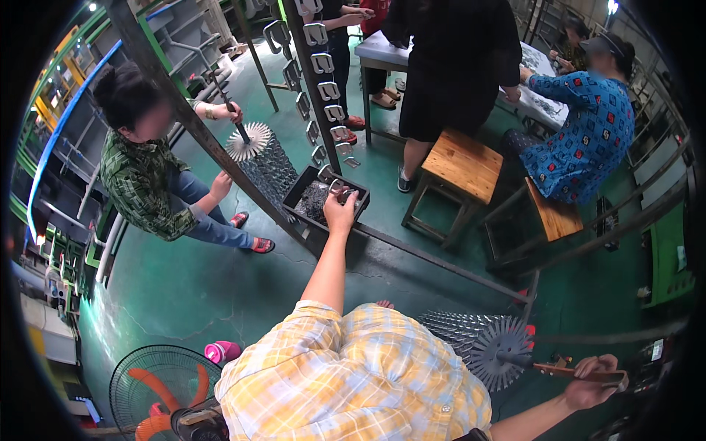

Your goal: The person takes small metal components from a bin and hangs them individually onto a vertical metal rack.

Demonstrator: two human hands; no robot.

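My left hand [340, 209] reaches forward over a black tray [362, 211] that holds small dark metal pieces. Its fingers are closed on a C-shaped metal clip [332, 176], near the bottom end of a row of similar clips [322, 63] along a dark upright post. At the lower right, my right hand [592, 386] grips a reddish-brown flat bar [555, 370] with a bent end. That bar meets the shaft of a finned metal cylinder [498, 353] lying beside me. Part of the cylinder is hidden by my yellow plaid shirt.
A person in a green patterned shirt [140, 173] holds the rod of another finned cylinder [254, 151]. A dark metal frame bar [441, 261] crosses in front of me. Wooden stools [463, 165], a table and other people stand beyond. A fan [158, 393] is at lower left.
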